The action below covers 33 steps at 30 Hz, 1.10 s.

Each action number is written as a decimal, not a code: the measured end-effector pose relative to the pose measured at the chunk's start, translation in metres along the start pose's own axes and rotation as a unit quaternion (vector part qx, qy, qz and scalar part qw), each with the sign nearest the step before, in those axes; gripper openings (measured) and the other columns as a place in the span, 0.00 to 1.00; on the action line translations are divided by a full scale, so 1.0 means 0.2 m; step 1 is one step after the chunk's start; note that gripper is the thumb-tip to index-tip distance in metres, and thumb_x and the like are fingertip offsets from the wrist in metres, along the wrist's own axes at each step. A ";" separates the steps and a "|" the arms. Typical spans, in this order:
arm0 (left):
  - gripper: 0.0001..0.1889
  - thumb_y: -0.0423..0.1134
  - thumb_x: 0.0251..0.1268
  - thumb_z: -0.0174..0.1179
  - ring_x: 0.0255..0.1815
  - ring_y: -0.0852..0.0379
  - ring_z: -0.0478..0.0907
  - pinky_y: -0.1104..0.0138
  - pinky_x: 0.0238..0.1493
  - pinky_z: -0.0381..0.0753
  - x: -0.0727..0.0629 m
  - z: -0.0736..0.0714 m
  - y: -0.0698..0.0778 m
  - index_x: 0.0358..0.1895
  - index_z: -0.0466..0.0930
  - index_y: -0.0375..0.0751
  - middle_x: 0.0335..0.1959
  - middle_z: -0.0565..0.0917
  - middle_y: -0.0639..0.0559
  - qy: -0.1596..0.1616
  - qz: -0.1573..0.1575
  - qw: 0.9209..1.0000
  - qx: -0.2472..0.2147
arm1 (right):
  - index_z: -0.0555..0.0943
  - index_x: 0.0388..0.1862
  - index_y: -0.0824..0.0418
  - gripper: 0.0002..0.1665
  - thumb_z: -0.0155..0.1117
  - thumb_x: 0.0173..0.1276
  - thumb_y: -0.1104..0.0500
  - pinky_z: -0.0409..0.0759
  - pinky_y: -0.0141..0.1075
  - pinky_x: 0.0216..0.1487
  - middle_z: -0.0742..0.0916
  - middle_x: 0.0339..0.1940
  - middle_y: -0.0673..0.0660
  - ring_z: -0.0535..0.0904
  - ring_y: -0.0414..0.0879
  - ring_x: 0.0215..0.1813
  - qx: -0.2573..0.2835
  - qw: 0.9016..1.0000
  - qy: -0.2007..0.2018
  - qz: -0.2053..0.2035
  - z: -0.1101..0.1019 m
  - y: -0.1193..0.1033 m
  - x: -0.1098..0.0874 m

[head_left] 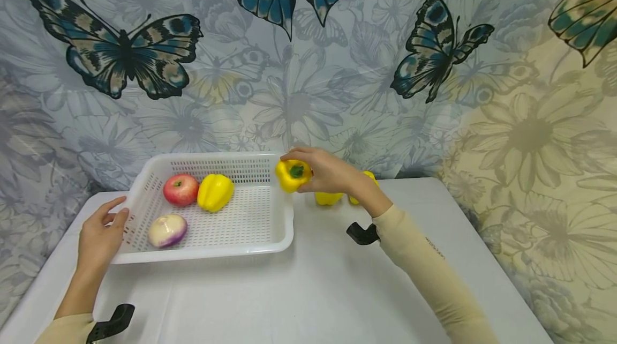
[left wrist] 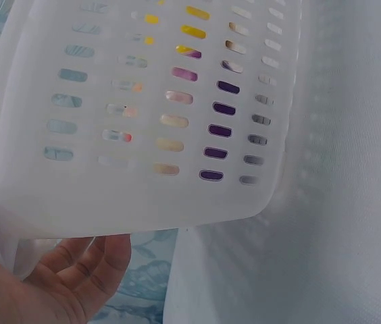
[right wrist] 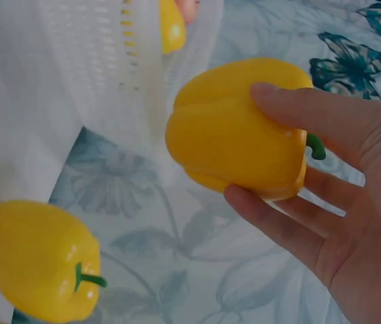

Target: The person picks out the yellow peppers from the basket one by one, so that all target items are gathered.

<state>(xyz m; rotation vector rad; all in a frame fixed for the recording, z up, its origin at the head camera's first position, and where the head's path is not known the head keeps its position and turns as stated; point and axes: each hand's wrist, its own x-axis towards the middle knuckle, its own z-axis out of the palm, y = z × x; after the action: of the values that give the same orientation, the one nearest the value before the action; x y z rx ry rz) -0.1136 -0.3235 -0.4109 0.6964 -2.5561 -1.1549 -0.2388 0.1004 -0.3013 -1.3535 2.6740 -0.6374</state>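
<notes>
The right hand is gripping 1 yellow pepper, thumb and fingers curving round its sides, near the right rim of a white basket. The left hand is apparently holding the left rim, its fingers bending, partly hidden. Inside, 1 apple, 1 purple-and-white vegetable and 1 inner pepper are sitting leftward, leaving room rightward. 2 outer peppers are resting beyond the right edge.
</notes>
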 end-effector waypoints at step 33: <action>0.26 0.45 0.78 0.44 0.24 0.74 0.69 0.70 0.25 0.68 0.00 -0.01 -0.01 0.74 0.62 0.39 0.53 0.78 0.28 -0.010 0.007 1.000 0.002 | 0.67 0.71 0.61 0.42 0.73 0.59 0.66 0.78 0.49 0.51 0.71 0.70 0.62 0.71 0.57 0.63 0.007 0.994 0.017 0.109 -0.19 0.32 -0.43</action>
<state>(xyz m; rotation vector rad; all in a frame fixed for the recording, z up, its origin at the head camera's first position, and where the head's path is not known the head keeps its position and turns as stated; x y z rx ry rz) -0.1129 -0.3251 -0.4107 0.6711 -2.5770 -1.1590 -0.2450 0.2142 -0.3015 -1.0348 2.7833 -0.6581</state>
